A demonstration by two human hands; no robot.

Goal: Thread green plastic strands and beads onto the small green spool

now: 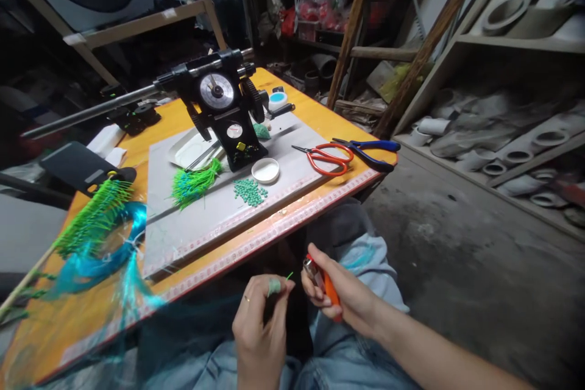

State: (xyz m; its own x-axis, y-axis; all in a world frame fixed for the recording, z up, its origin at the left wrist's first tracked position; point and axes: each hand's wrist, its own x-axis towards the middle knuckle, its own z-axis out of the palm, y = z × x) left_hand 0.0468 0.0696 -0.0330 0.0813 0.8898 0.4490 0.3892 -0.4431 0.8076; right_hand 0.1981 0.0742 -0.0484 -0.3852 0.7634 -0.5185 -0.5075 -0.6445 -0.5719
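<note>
My left hand (pixel 259 323) is low over my lap, its fingers pinched on a small green bead (pixel 273 286) with a short green thread end sticking out. My right hand (pixel 340 295) is closed round an orange lighter (pixel 325 286), whose metal head points toward the bead a few centimetres away. Both hands are in front of the near edge of the orange table (pixel 274 234), above my jeans.
On a grey board (pixel 201 219) stand a black winding machine with a dial (pixel 219 106), a pile of green beads (pixel 250 191), a white lid (pixel 265 170) and green thread tufts (pixel 194 183). Red scissors (pixel 326 157) and blue-handled pliers (pixel 372 152) lie right. Blue and green fibres (pixel 98 237) lie left.
</note>
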